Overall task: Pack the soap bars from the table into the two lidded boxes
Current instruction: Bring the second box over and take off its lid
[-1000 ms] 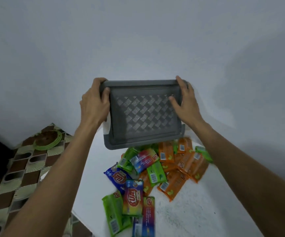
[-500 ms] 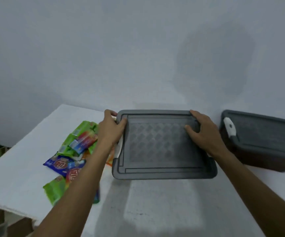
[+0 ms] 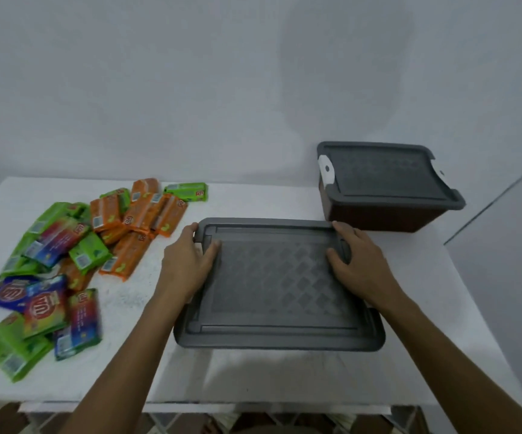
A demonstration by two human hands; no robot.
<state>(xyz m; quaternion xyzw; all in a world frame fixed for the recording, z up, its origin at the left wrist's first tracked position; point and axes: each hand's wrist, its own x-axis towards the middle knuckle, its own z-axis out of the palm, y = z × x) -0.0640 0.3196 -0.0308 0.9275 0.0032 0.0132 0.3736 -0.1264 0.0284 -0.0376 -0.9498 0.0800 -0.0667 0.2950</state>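
Observation:
A grey lidded box [image 3: 278,286] stands in the middle of the white table [image 3: 253,377], its patterned lid on. My left hand [image 3: 187,264] grips the lid's left end, thumb on top and fingers curled over the edge. My right hand [image 3: 359,261] grips the right end the same way. A second lidded box [image 3: 384,183], dark with a grey lid and white latches, stands at the back right. Several wrapped soap bars [image 3: 75,249] in orange, green, blue and rainbow wrappers lie heaped on the table's left side.
A plain pale wall [image 3: 222,89] rises right behind the table. The table's front edge [image 3: 190,402] runs near the bottom, with patterned floor below it. A white vertical panel [image 3: 510,245] stands past the table's right end.
The view swung from the soap pile to the right and down. The grey box I hold came down from in front of the wall onto the table; the second box came into view.

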